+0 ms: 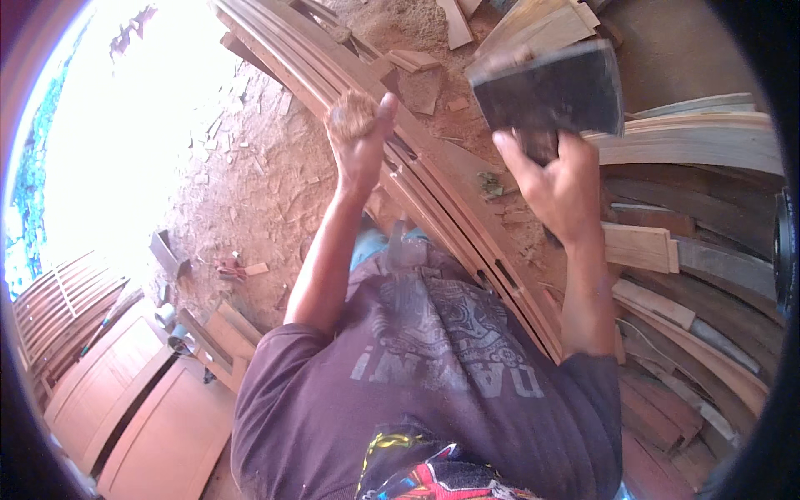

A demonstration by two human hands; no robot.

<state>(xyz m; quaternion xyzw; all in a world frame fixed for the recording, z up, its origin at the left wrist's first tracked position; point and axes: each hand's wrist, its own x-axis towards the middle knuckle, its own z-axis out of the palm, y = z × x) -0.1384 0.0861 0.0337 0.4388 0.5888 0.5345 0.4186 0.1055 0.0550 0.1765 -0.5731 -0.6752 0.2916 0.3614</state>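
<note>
Head view, read from the left: finished-looking wooden panels (125, 408) lie flat at the lower left, and beyond them the dirt floor (250, 183) is littered with chips and offcuts. The left hand (360, 142) is raised over the long curved planks (467, 217), its fingers closed around a brownish wad (352, 113) that may be a rag or filler; I cannot tell which. Further right, the right hand (560, 185) grips a dark flat-bladed tool (550, 92) by its lower end, the blade lifted above the planks. Rough boards (692, 142) are stacked at the far right. Judging by this, the work on the planks looks mid-course: both hands are loaded, and neither touches the wood.
</note>
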